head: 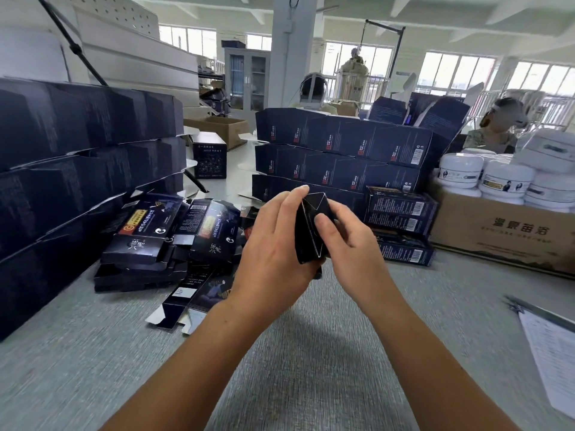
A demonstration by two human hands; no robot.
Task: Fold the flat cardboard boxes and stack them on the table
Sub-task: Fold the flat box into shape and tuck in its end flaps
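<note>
A small black cardboard box, partly folded, is held upright above the grey table between both hands. My left hand wraps round its left side, fingers reaching over the top edge. My right hand grips its right side, with the thumb pressing on the box's dark face. A loose heap of flat black boxes lies on the table to the left of my hands. A short stack of folded boxes stands just right of my hands.
Tall stacks of dark blue folded cartons rise at the left and behind my hands. A brown carton topped with white jars sits at the right. A clipboard with paper lies at the right edge. People sit beyond the stacks.
</note>
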